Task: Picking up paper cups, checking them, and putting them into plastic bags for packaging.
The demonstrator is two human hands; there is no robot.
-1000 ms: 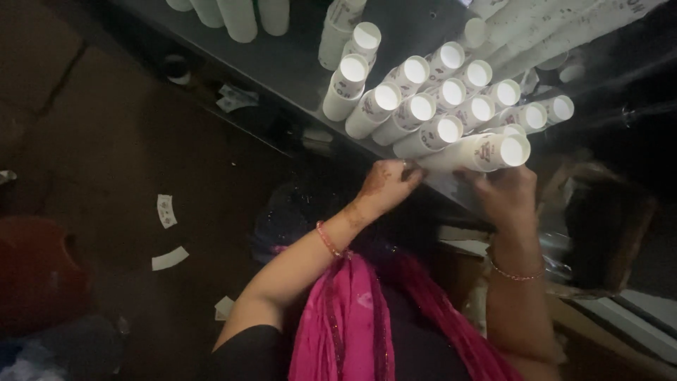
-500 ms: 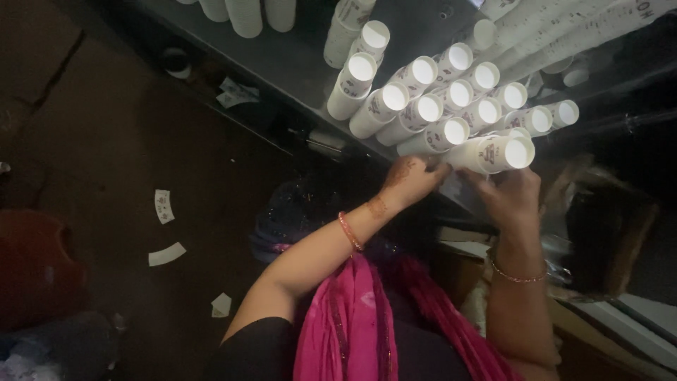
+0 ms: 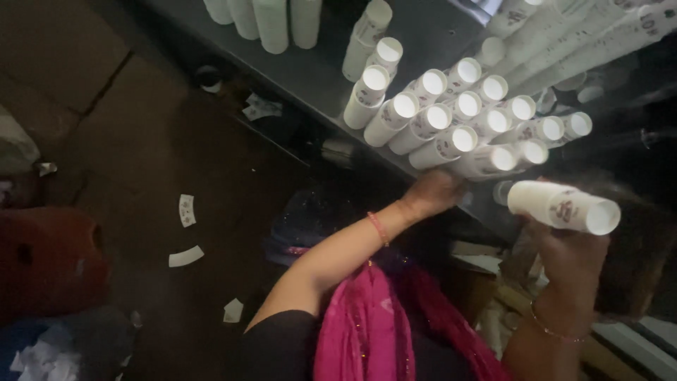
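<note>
My right hand grips a short stack of white paper cups, held on its side a little below and right of the rest. My left hand rests with curled fingers against the front edge of a grey table, just under the nearest stack. Several stacks of white paper cups with small printed marks stand close together on that table, their open mouths facing me. A pink scarf hangs below my arms.
More cup stacks stand at the far edge of the table, and long ones lie at the top right. Paper scraps litter the dark floor on the left. A red container sits at the left edge.
My right hand has pulled one stack of cups down and to the right, away from the cluster. My left hand has dropped slightly to the table's edge.
</note>
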